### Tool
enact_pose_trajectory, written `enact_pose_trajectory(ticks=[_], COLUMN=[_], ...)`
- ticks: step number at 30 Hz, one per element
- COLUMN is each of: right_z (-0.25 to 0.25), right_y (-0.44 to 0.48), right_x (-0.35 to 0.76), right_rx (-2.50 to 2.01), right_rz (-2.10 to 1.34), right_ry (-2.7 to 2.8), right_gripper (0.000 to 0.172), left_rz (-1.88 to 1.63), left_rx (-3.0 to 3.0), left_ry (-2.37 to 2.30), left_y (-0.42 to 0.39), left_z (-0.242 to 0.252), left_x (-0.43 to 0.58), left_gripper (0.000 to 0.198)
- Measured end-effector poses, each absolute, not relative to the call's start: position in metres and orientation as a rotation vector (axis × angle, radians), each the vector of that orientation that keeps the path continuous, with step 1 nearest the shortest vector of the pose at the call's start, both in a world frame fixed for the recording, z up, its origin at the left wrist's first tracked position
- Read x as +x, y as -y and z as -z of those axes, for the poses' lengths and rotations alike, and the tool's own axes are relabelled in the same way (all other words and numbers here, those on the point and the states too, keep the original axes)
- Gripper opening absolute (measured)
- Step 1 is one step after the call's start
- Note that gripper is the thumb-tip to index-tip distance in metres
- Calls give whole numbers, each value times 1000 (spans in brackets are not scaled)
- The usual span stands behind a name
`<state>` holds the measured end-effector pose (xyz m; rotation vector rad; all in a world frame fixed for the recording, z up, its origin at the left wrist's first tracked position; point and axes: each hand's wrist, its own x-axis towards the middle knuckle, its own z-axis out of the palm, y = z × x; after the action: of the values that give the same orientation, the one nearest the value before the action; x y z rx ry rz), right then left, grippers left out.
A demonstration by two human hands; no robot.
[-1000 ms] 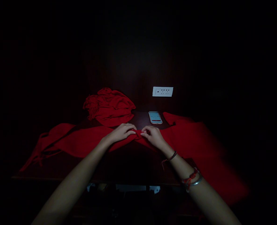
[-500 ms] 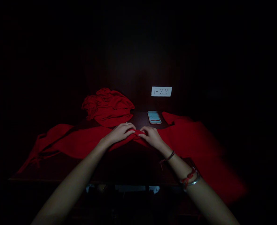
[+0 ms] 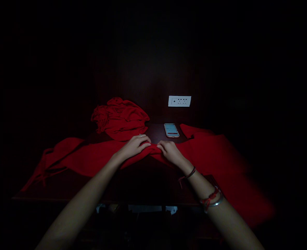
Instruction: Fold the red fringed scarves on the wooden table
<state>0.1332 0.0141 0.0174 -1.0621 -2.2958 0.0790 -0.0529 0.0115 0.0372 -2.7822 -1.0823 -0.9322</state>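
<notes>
A long red fringed cloth, like a scarf, stretches across the dark table, its tassels trailing at the left end. At its gathered middle my left hand pinches the fabric, a ring on one finger. Just to the right, my right hand grips the same bunched part between thumb and fingers. A short folded stretch shows between the two hands. The cloth widens on the right and hangs past the table's front, fading into shadow.
Behind my left hand lies a crumpled red fringed cloth. A phone with a lit screen rests beyond my right hand, below a white wall socket. The table's front edge runs under my forearms. Darkness hides the surroundings.
My right hand has shifted slightly right, widening the gap between my hands. Both hands keep their hold on the red cloth; the other things stay put.
</notes>
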Motion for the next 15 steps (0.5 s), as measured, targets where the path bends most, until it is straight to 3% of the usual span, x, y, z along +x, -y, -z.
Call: enact_pose_trajectory(ticks=[3, 6, 10, 15], right_z=[-17, -19, -22, -21], right_y=[-14, -12, -13, -15], right_x=[136, 139, 143, 144], right_rx=[-1016, -993, -1144, -1239], right_rz=[-186, -231, -183, -57], right_ry=[2266, 2282, 2353, 2325], right_gripper=[16, 24, 11, 20], left_rz=[956, 981, 943, 805], left_rx=[-2767, -2723, -2652, -2620], left_ry=[1078, 1086, 1118, 1176], left_y=[-12, -14, -17, -15], left_z=[-38, -40, -42, -40], left_x=[-55, -59, -67, -65], left_gripper=[19, 19, 18, 22])
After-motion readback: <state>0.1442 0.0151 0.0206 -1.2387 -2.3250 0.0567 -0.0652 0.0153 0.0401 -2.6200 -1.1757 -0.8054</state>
